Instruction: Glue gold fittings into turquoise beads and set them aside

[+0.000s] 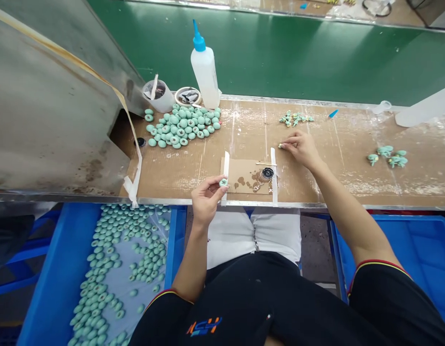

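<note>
My left hand [207,198] pinches a small teal round piece [223,182] near the front edge of the brown worktable [193,163]. Farther out and to the right, my right hand [299,147] rests on the table with its fingers closed on a tiny pale teal part [281,145]. Between the hands lies a taped cardboard square [244,174] with brown glue stains, a small dark cap [267,173] and a thin stick [265,164]. A heap of teal round pieces [182,126] lies at the back left. Small teal parts [295,117] lie beyond my right hand.
A squeeze bottle with a blue tip [205,67] and two small cups [159,95] stand behind the heap. More teal parts [388,156] lie at the right. A blue bin [56,283] with many teal pieces sits below left; another blue bin [420,259] below right. A metal housing [45,105] fills the left.
</note>
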### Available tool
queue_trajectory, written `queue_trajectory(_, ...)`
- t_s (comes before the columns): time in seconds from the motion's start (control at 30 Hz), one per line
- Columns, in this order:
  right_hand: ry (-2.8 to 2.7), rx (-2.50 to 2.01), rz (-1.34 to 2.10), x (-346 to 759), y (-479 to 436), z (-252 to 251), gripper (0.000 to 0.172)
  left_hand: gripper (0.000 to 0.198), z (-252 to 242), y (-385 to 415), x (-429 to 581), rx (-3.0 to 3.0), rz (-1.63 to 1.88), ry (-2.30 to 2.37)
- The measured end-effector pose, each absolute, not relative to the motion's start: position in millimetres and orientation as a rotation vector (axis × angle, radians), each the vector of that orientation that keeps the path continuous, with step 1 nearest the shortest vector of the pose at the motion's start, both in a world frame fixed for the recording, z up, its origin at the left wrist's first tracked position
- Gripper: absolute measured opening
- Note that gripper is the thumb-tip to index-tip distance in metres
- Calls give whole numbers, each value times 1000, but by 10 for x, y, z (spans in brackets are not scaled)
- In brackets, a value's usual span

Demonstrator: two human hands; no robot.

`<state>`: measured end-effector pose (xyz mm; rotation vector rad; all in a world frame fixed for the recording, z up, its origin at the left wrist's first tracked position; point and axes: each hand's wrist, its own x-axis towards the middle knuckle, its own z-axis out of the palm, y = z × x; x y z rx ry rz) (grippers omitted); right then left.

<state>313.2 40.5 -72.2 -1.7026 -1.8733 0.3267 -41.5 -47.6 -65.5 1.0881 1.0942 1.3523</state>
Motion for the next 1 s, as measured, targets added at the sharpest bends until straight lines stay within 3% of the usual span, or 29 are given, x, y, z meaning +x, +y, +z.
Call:
queue_trajectory(0.27,-1948,-1701,306,3061,215,-702,11,44,-651,-535,-354,969,1274,965)
queue_trajectory(0.43,-1867,-1699,433,2984,25,-459,13,44,-610,-559,-350,980,1236,1006)
queue_trajectory(0.63,-2155,-1439,440,2717,-391,-26,14,43,-624,-581,-317,966,1216,1022)
queue_trajectory(1.0,-2358,-1428,413,2513,-432,-101,25,43,-751,-544,-290,969,1308,1048)
